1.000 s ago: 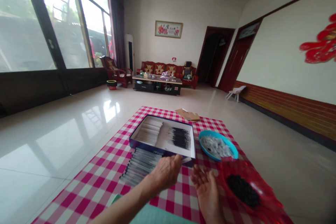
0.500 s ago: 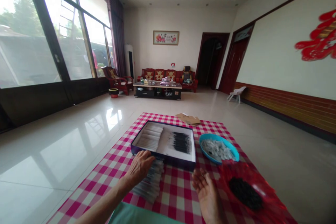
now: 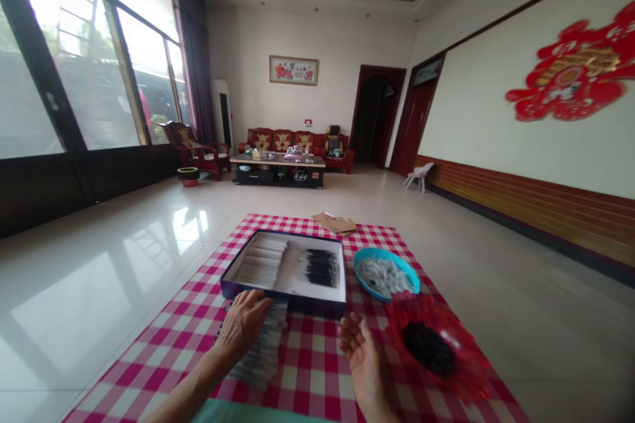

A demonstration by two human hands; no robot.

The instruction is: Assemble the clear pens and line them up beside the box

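My left hand (image 3: 244,318) rests over the top end of a pile of thin clear tubes (image 3: 262,350), fingers bent down together at its far edge; the fingertips are partly hidden. The tubes lie side by side on the checked cloth, just in front of a shallow dark-blue box (image 3: 317,306). Inside that box are a row of whitish tubes (image 3: 260,261) on the left and a row of thin black sticks (image 3: 321,268) on the right. To the right of the pile, my right hand (image 3: 361,360) is held palm up and holds nothing, its fingers loosely curled and apart.
A blue bowl (image 3: 364,284) of small clear pieces (image 3: 381,274) stands right of the box. Nearer is a red see-through dish (image 3: 464,350) with small black pieces (image 3: 429,347). Brown cardboard (image 3: 337,223) lies at the far edge of the pink-and-white cloth (image 3: 312,370).
The view has swung right, so everything appears further left. Both hands keep nearly the same places beside the tubes and the box.
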